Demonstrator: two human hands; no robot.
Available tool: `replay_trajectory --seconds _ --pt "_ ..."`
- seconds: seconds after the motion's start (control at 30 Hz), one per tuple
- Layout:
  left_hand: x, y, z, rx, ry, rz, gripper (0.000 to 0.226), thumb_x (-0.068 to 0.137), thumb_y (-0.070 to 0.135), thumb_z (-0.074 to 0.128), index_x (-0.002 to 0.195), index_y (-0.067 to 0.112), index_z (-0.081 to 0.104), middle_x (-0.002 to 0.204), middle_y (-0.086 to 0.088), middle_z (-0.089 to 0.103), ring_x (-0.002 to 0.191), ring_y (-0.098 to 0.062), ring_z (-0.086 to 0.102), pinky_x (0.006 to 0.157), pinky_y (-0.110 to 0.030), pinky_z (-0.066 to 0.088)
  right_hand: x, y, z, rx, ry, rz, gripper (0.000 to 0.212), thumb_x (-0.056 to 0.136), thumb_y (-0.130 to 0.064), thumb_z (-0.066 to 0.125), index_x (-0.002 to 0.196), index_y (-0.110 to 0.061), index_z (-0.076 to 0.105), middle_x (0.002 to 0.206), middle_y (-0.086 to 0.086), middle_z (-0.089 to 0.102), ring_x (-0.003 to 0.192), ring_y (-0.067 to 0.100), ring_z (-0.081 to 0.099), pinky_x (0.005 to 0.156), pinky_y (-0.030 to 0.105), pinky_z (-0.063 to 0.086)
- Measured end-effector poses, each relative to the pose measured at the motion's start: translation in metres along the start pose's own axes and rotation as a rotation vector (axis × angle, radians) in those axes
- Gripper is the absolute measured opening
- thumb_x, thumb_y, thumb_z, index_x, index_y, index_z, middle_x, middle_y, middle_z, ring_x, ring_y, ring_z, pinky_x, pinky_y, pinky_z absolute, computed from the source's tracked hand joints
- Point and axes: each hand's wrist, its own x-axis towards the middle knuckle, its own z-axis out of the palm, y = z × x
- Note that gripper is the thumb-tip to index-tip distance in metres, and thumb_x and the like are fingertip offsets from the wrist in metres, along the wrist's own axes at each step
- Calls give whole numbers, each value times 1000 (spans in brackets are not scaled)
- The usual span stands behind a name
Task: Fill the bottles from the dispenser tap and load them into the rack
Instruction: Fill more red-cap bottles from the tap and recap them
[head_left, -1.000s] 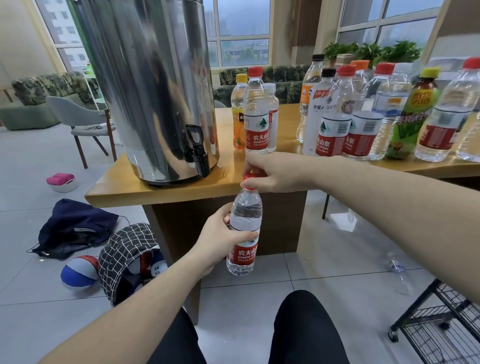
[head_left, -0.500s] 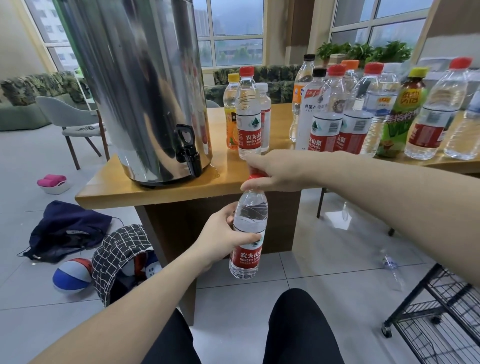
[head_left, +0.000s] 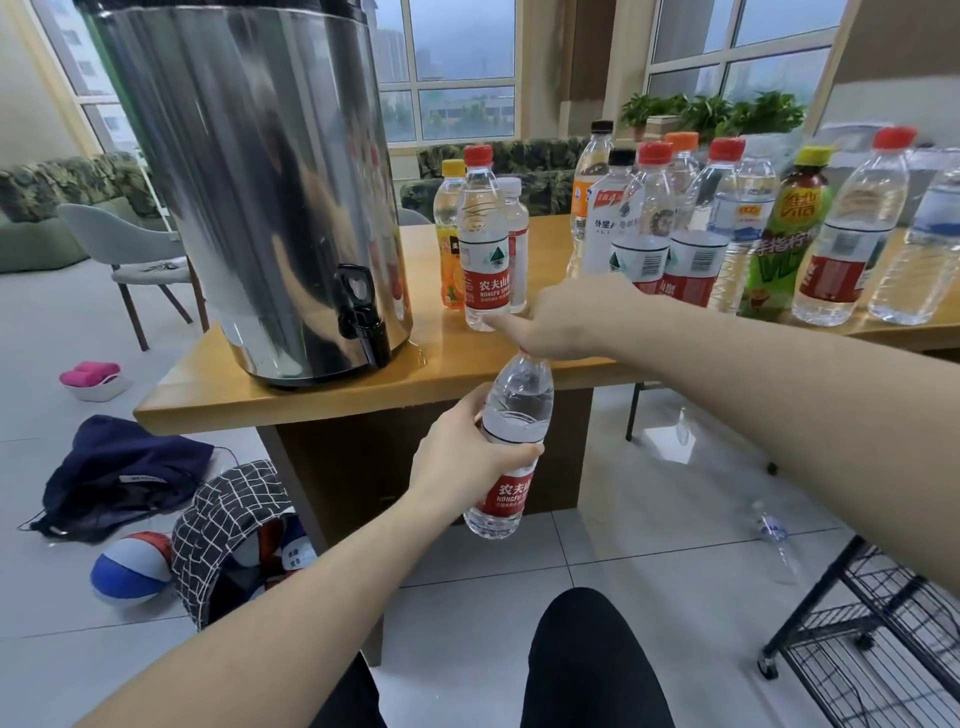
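Head view: the dispenser (head_left: 249, 176) is cut off at the top of the frame, upper left; its black tap (head_left: 361, 322) overhangs the table (head_left: 291, 400) edge.
Held bottle (head_left: 511, 441): centre frame, below the table edge; red label reads "NONGFU S…", the rest hidden.
Left hand (head_left: 467, 457): fingers wrapped round the bottle's middle.
Right hand (head_left: 566, 317): fingers curled over the bottle's cap, which is hidden except a red sliver.
Rack (head_left: 872, 639): black wire, cut off at lower right.

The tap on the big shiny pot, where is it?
The black tap sticks out low on the front of the steel dispenser, at the left end of the wooden table, up and left of the bottle in the left hand.
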Motion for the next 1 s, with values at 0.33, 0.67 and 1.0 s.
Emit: replay_trajectory --seconds 0.33,0.67,1.0 --pt "19 19 -12 -91 -206 29 55 73 24 88 115 43 59 111 15 72 104 -6 67 94 -34 54 2 31 -8 -121 262 -373 68 102 -55 13 63 -19 55 55 -5 48 51 12 47 50 26 33" --pt "36 54 -19 -54 -46 146 75 72 40 88 137 39 50 112 22 64 104 0 58 87 -25 48 2 42 -15 479 267 24 76 95 -70 6 62 -13 43 68 14 60 62 24 52 73 38 48" --pt "90 103 -23 -245 106 146 78 70 25 90 136 26 49 126 5 64 116 -18 61 103 -46 50 10 103 2 380 220 424 44 96 -64 37 87 -22 51 89 -4 62 89 22 61 64 33 43"
